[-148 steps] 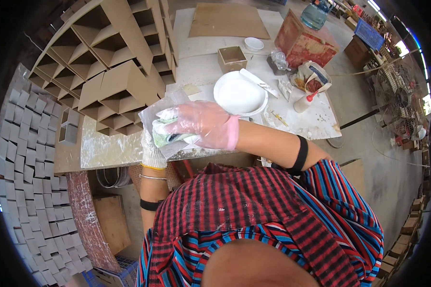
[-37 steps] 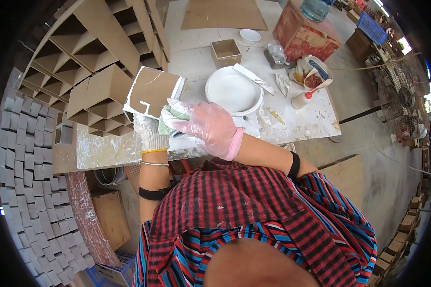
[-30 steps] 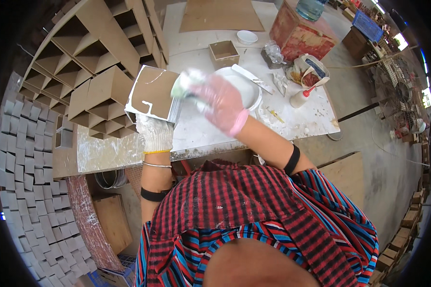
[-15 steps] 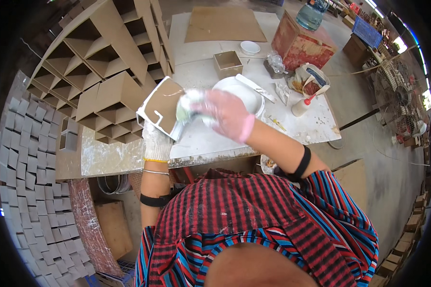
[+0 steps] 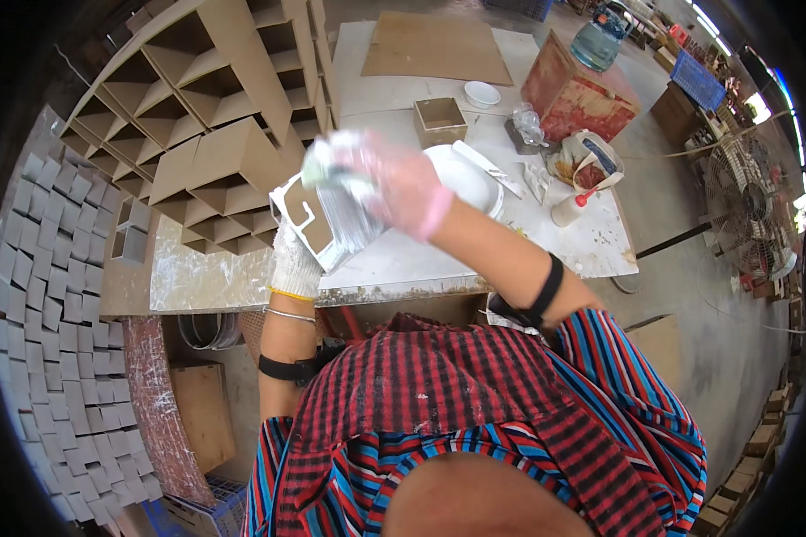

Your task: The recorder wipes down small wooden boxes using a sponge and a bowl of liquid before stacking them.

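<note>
my right grip (image 5: 399,183) is clasping a pale green wad (image 5: 315,168) at the upper edge of a white-streaked brown box (image 5: 321,224). my left grip (image 5: 294,262) is supporting the box from below, its fingers hiding, so i cannot tell their closure. i am holding it above the worktop (image 5: 591,246), left of a white tub (image 5: 468,177).

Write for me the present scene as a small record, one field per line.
Left grip: gloved in white knit, holds a tilted box
Right grip: gloved in clear plastic, holds a blurred cloth
Cloth touching box: cannot tell, blur
Box faces: one brown with white edges, the next whitish
On the table: white dish with flat tool on its rim, red-capped bottle, bowl, carton
</note>
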`<state>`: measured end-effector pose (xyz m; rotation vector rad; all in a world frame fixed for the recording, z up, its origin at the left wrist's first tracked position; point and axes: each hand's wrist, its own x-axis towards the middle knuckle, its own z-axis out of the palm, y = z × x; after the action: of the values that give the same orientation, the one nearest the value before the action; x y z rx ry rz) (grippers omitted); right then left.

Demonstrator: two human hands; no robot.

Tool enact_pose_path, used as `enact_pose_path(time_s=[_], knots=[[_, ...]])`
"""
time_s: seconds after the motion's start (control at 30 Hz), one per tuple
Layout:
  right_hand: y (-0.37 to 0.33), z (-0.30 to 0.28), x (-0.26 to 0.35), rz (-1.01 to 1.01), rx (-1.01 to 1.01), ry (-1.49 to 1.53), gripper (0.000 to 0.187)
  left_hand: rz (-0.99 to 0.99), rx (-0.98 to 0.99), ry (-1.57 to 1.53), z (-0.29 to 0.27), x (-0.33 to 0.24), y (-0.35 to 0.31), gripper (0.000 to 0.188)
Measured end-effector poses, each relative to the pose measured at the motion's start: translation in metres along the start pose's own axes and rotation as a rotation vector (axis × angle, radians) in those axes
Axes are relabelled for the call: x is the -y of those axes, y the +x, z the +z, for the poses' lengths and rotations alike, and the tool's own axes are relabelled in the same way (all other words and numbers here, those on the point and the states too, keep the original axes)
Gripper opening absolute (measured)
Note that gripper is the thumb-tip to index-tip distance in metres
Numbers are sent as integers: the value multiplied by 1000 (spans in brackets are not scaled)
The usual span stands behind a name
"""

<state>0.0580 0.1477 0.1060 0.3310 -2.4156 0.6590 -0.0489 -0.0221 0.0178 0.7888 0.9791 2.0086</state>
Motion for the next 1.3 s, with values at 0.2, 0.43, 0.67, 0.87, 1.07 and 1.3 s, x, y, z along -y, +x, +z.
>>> enact_pose_path(time_s=[0.2, 0.43, 0.67, 0.87, 1.07, 1.3], knots=[[-15, -7, 9, -268, -114, -15, 48, -25, -85, -487, 19, -4, 6, 47], [7, 18, 12, -153, -45, 55, 45, -153, -329, -336, 5, 3, 1, 47], [3, 11, 17, -238, -42, 160, 46, -89, -259, -232, 4, 4, -8, 36], [26, 27, 13, -133, 19, 49, 43, -275, -374, -365, 8, 5, -11, 35], [37, 16, -4, -89, -82, 274, 42, -247, -442, -213, 17, 10, -7, 42], [16, 27, 25, -286, 30, 203, 47, -207, -432, -197, 13, 1, -17, 43]])
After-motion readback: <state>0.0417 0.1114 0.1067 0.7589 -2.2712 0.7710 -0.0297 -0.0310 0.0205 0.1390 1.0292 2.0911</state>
